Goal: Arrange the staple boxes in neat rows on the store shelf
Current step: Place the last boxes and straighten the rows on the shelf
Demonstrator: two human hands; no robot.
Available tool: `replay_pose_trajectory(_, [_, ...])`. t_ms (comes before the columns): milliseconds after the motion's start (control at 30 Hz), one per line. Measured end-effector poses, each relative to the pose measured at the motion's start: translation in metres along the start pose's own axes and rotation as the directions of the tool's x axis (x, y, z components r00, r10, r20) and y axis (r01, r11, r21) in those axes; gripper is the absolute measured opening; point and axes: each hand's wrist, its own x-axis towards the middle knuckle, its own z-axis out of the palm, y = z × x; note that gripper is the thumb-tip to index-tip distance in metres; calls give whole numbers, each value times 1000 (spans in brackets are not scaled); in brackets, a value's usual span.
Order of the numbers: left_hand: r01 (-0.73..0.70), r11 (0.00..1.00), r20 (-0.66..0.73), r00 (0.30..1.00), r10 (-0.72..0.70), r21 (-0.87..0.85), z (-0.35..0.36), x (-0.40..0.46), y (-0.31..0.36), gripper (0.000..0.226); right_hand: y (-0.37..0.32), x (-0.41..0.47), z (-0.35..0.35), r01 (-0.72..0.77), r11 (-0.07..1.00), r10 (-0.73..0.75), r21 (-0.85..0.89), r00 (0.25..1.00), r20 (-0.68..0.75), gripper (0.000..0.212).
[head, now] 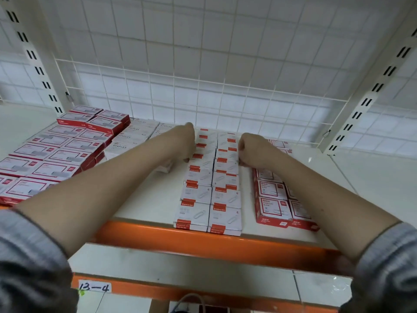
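Small white cardboard staple boxes with orange-red labels point(211, 195) lie flat in two touching columns from the white shelf point(149, 199)'s front edge to its back, the front pair slightly overhanging that edge.

— What sort of place is this?
— A shop, the stationery aisle. Small boxes point(211, 195) lie in rows on a white shelf point(149, 199) with an orange front rail point(203, 242), slotted uprights point(370, 96), a wire-grid back point(203, 71) and a handwritten tag point(94, 286) reading "13-4".
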Motion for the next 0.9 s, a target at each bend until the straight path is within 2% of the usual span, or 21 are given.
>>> replay_pose_trajectory(33, [5, 1000, -5, 1000, -5, -6, 0, 4, 2, 34, -1, 0, 1, -9, 1000, 9, -21, 1000, -9, 7])
replay_pose_trajectory(133, [-19, 997, 4, 1000, 19, -80, 4, 14, 2, 31, -4, 1, 2, -42, 998, 40, -54, 999, -31, 23])
replay_pose_trajectory(267, [-98, 995, 25, 995, 97, 36, 8, 19, -6, 36, -7, -1, 3, -83, 995, 80, -64, 995, -52, 22])
replay_pose_trajectory(467, [-135, 987, -20, 991, 134, -89, -11, 15, -24, 34, -21, -6, 2, -188, 977, 171, -100, 972, -160, 25])
replay_pose_trajectory(567, [-69, 969, -44, 997, 61, -239, -32, 10, -45, 30, -26, -8, 1, -200, 974, 177, -109, 965, -191, 24])
replay_pose_trajectory(667, [54, 922, -59, 995, -83, -384, -52, 3, -73, 22, -28, -10, 4, -179, 975, 146, -131, 963, -228, 21])
replay_pose_trajectory(800, [185, 934, -117, 966, -229, -305, -75, -2, -106, 16, -36, -9, 9, -98, 988, 67, -121, 969, -240, 16])
replay_pose_trajectory(900, [231, 949, -119, 958, -260, -217, -82, 0, -121, 23, -48, -10, 11, 6, 996, -24, -84, 978, -209, 16])
